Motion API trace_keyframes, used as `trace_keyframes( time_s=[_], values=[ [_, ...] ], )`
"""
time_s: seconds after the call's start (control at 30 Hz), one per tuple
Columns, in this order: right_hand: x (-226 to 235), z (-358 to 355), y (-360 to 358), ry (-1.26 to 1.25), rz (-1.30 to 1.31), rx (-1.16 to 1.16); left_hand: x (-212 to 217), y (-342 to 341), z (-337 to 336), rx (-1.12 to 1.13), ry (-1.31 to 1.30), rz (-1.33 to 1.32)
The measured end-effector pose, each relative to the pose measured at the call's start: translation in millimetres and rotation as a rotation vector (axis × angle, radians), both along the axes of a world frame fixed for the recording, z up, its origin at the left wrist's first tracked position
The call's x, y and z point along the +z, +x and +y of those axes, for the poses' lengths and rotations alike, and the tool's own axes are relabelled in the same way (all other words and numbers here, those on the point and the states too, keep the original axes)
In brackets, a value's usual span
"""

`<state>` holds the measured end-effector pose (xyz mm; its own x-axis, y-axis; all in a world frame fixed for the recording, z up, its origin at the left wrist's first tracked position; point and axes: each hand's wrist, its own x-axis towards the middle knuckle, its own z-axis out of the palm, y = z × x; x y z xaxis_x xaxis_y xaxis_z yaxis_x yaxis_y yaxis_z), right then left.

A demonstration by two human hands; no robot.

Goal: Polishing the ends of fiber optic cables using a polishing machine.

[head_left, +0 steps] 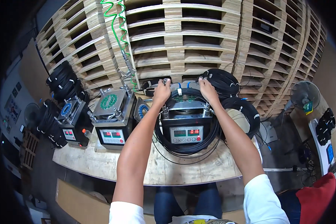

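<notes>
Both my arms reach forward over a black benchtop machine (186,123) with a lit display panel. My left hand (162,92) is closed on a small metal clamp knob at its far left corner. At the far right corner my right hand (208,91) is closed on a matching knob; the fingers partly hide both knobs. A coil of thin black cable (188,150) loops around the machine and hangs over its front. Blue-ended cable tips (180,86) and a white tag show between my hands. Green round pieces sit on the machine's top plate. Two near clamp posts (207,109) stand upright.
Two similar machines stand to the left, one with a green ring (109,101), one with a blue ring (66,109). Black cable coils (222,83) lie behind and right on the wooden table (100,162). Stacked pallets (183,41) rise behind; a green air hose (117,33) hangs down.
</notes>
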<state>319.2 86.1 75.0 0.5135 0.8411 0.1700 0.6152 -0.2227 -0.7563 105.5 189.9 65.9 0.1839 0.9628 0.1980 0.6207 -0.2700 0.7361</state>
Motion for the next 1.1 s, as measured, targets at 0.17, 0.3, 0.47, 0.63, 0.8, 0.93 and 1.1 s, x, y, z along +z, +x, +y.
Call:
trace_keyframes(
  time_s=[0.17,0.3,0.47,0.63,0.8,0.93,1.1],
  values=[
    [6,-5,-12,-0.084,-0.043,-0.063,7,-4,-3,0.030,-0.118,0.024],
    [-9,8,8,-0.067,-0.056,-0.055,15,4,-14,0.045,-0.135,0.027],
    [-15,13,8,0.027,-0.029,-0.016,15,-1,-18,0.060,-0.099,0.047],
    [-11,9,3,0.035,-0.009,-0.022,7,-3,-6,0.008,-0.039,-0.006],
    [0,1,-6,-0.006,-0.020,-0.036,3,-4,-3,-0.009,-0.049,-0.027],
    [0,2,-9,-0.035,-0.031,-0.058,7,-5,-6,0.040,-0.098,-0.009],
    [-21,17,20,0.036,-0.035,-0.016,11,7,-10,0.025,-0.120,0.012]
  ],
)
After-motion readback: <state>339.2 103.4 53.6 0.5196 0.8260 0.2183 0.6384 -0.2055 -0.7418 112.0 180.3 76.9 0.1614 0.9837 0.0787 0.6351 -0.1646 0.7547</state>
